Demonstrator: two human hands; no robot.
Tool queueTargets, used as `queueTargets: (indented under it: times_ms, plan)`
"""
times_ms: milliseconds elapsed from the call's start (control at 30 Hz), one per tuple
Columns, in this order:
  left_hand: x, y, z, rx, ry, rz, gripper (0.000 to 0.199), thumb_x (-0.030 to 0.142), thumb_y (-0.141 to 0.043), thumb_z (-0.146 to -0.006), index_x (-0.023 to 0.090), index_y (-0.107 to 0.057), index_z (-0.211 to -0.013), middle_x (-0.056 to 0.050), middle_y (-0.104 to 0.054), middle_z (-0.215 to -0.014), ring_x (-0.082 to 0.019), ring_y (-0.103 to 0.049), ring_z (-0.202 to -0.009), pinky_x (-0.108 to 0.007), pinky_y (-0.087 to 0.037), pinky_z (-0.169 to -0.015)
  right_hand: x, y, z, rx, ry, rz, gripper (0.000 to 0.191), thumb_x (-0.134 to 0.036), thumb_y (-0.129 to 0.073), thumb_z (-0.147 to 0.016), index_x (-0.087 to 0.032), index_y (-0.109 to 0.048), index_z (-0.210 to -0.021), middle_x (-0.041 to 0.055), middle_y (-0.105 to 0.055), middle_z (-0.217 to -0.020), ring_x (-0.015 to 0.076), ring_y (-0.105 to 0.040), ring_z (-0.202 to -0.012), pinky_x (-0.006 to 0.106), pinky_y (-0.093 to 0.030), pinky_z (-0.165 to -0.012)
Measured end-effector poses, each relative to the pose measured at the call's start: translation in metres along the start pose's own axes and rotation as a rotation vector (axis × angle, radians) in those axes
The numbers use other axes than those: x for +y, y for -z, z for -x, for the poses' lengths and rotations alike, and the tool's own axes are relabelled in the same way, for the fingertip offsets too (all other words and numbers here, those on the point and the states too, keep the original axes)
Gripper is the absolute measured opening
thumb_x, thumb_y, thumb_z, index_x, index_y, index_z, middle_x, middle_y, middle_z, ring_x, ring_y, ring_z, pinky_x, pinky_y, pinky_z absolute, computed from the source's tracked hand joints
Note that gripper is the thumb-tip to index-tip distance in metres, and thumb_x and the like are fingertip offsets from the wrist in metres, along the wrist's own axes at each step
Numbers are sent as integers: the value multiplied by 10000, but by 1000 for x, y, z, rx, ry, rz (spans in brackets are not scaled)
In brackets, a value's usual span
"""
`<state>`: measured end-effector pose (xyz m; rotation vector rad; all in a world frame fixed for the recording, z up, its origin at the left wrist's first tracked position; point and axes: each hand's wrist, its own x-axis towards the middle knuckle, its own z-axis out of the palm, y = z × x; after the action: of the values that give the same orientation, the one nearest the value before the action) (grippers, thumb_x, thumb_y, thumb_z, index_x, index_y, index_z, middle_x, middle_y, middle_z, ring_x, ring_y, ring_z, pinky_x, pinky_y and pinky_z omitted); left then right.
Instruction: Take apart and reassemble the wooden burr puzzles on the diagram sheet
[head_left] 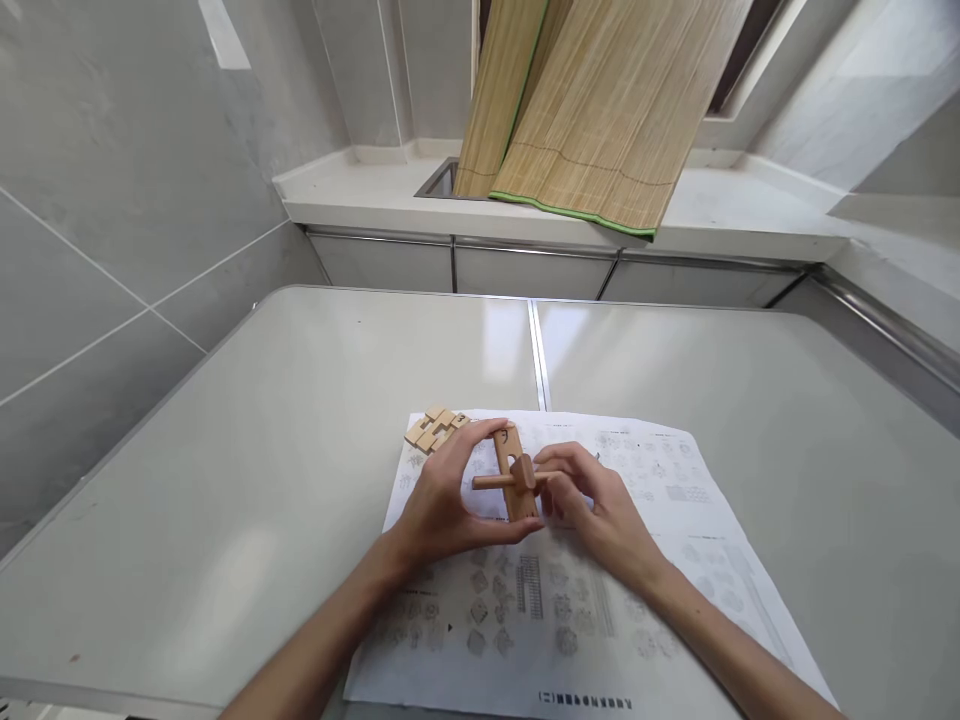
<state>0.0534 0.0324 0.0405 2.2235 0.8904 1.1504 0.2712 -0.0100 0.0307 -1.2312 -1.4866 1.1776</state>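
Observation:
My left hand [439, 495] grips a flat wooden puzzle block [516, 504] by its two ends, thumb at the near end and a finger at the far end. The block has a dark mark at its far end and an opening in the middle. Lying across it is a round wooden rod [489, 482], with a darker angular wooden piece [524, 472] around it over the block. My right hand [592, 500] pinches the rod's right end between curled fingers; the fingertips are partly hidden. Several wooden puzzle pieces [431, 430] lie just beyond my left hand.
Under both hands spreads a large printed paper sheet [645, 660] with small diagrams. It rests on a glossy light table [315, 400] with a metal seam [538, 345]. Behind stands a white counter [360, 195] with a sink [439, 180] and a hanging bamboo blind [585, 120].

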Motion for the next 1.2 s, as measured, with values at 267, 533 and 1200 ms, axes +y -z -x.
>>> queueTargets:
  times_ms: [267, 533, 1200]
  plan:
    - [4, -4, 1, -1, -238, -112, 904, 448, -898, -820, 202, -422, -1547, -184, -678, -1395, -335, -678, -1296, -500, -590, -1091, -14, 10, 2, -326, -229, -299, 723, -744, -599, -963, -331, -398, -1521, 132, -712, -1371, 337, -716, -1206, 569, -491, -1103]
    - [3, -2, 2, 8, -218, -96, 940, 460, -909, -799, 230, -402, -1557, -178, -678, -1397, -342, -681, -1293, -501, -592, -1081, -8, 8, 3, -295, -247, -264, 598, -707, -583, -988, -309, -451, -1414, 84, -766, -1134, 323, -755, -1099, 582, -506, -1074]
    - [5, 6, -2, 19, -180, -180, 948, 476, -920, -761, 224, -433, -1534, -170, -705, -1364, -345, -719, -1235, -494, -616, -1035, -8, 14, -7, -272, -184, -271, 528, -684, -601, -970, -259, -462, -1253, -11, -671, -829, 226, -693, -726, 459, -565, -822]
